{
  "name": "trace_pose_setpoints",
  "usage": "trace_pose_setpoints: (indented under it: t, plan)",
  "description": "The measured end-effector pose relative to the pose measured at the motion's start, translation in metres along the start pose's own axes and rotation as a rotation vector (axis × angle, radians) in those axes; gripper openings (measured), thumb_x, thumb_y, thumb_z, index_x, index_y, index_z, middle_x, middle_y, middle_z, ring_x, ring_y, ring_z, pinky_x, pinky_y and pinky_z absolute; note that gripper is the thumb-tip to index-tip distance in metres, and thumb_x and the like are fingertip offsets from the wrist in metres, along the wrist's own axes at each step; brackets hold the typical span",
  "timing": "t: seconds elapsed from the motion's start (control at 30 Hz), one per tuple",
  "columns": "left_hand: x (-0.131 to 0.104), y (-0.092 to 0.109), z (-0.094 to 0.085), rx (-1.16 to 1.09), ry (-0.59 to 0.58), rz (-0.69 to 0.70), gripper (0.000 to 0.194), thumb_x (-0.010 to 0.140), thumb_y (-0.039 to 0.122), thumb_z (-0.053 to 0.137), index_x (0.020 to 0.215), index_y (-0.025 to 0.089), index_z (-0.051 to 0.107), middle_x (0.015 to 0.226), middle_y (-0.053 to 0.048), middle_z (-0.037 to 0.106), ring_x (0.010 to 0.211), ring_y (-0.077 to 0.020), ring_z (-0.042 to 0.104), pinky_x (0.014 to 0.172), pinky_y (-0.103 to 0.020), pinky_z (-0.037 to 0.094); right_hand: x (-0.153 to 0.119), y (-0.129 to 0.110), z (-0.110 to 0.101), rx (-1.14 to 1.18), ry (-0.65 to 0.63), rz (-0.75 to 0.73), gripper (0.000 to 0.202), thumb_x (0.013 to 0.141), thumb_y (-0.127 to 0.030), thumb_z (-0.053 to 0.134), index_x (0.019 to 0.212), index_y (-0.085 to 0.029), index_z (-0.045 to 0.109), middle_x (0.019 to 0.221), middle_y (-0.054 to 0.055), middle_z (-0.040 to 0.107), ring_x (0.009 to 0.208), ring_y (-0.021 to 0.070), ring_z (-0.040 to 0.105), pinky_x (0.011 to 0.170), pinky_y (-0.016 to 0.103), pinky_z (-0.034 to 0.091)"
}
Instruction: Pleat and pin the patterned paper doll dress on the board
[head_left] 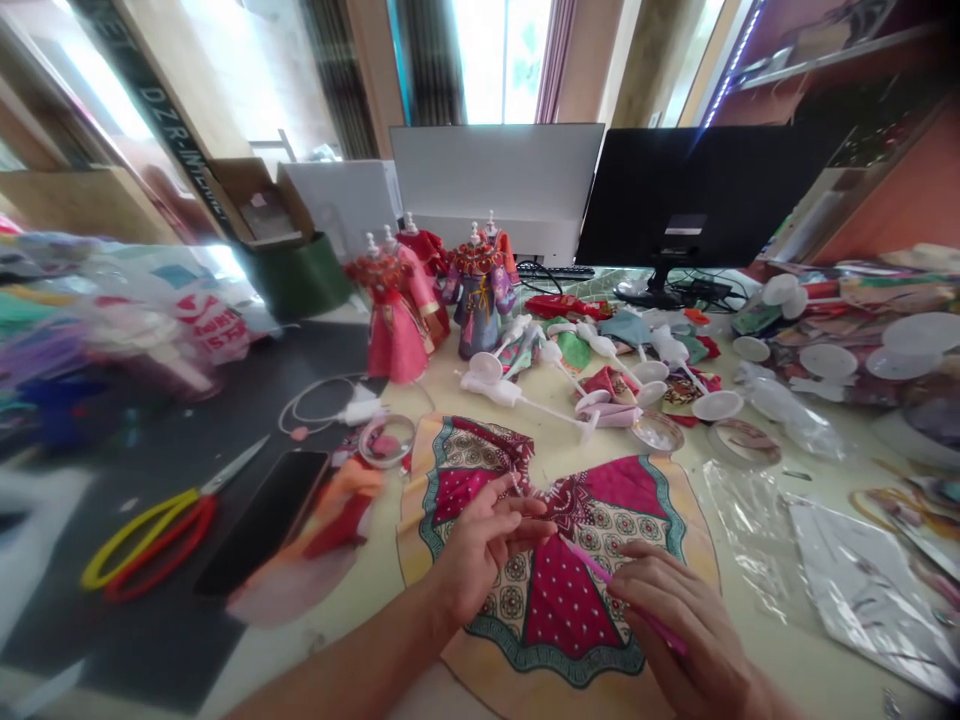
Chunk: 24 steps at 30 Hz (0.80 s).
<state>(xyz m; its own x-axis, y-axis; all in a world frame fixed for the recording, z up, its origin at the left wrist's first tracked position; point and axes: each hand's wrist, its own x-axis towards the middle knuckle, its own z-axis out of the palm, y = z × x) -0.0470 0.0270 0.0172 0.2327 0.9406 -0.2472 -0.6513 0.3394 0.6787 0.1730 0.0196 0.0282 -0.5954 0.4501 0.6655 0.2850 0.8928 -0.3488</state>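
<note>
A semicircular patterned piece of cloth [574, 600], with dark red, cream and teal sections and a peach border, lies spread on the table. Over its notched inner edge, my left hand [487, 540] is open, palm turned partly up and fingers stretched out. My right hand [675, 610] grips a slim pink pen-like tool [592, 566] above the right part of the cloth. The tool's thin tip points up and left toward the left fingertips. Its exact kind is hard to make out.
Scissors [172, 530] with yellow and red handles and a black phone [262, 525] lie at left. Behind the cloth stand small dressed mannequins [394, 310], with several bare white ones [495, 388] lying nearby. Tape rolls [386, 440] and clear plastic bags [862, 580] flank the cloth; monitors [697, 200] stand behind.
</note>
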Motion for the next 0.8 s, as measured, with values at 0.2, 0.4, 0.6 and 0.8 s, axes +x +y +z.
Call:
trace_pose_setpoints:
  t: [0.2, 0.4, 0.6, 0.8]
  plan:
    - [-0.0004, -0.0015, -0.0012, -0.001, -0.014, -0.011, 0.048, 0.081, 0.009, 0.050, 0.125, 0.014, 0.031, 0.100, -0.012, 0.061, 0.087, -0.0239, 0.065, 0.086, -0.039, 0.044, -0.0041, 0.0004, -0.0006, 0.005, -0.024, 0.001, 0.032, 0.077, -0.001, 0.045, 0.107, -0.012, 0.050, 0.081, 0.006, 0.061, 0.074, 0.0157, 0.059, 0.082, 0.040, 0.048]
    - [0.0000, -0.0013, 0.0000, -0.015, -0.007, -0.018, 0.049, 0.080, 0.008, 0.050, 0.124, 0.013, 0.031, 0.098, -0.012, 0.061, 0.084, -0.0231, 0.066, 0.086, -0.039, 0.044, -0.0044, 0.0026, 0.0005, -0.010, -0.041, 0.003, 0.032, 0.077, 0.000, 0.045, 0.106, -0.012, 0.051, 0.083, 0.006, 0.062, 0.076, 0.0156, 0.059, 0.083, 0.039, 0.048]
    - [-0.0002, -0.0030, -0.0001, -0.020, -0.003, -0.019, 0.047, 0.078, 0.009, 0.052, 0.121, 0.013, 0.034, 0.096, -0.012, 0.062, 0.082, -0.0232, 0.066, 0.086, -0.040, 0.044, -0.0057, 0.0030, 0.0004, -0.013, -0.015, 0.001, 0.033, 0.077, -0.002, 0.046, 0.107, -0.013, 0.051, 0.083, 0.006, 0.064, 0.076, 0.0165, 0.061, 0.081, 0.039, 0.050]
    - [0.0007, -0.0030, -0.0001, -0.016, -0.008, -0.015, 0.044, 0.077, 0.009, 0.053, 0.119, 0.014, 0.038, 0.096, -0.011, 0.062, 0.082, -0.0226, 0.066, 0.085, -0.039, 0.045, -0.0018, 0.0012, -0.0014, -0.022, 0.004, -0.012, 0.033, 0.076, -0.001, 0.045, 0.106, -0.013, 0.052, 0.082, 0.006, 0.064, 0.076, 0.0168, 0.062, 0.080, 0.037, 0.051]
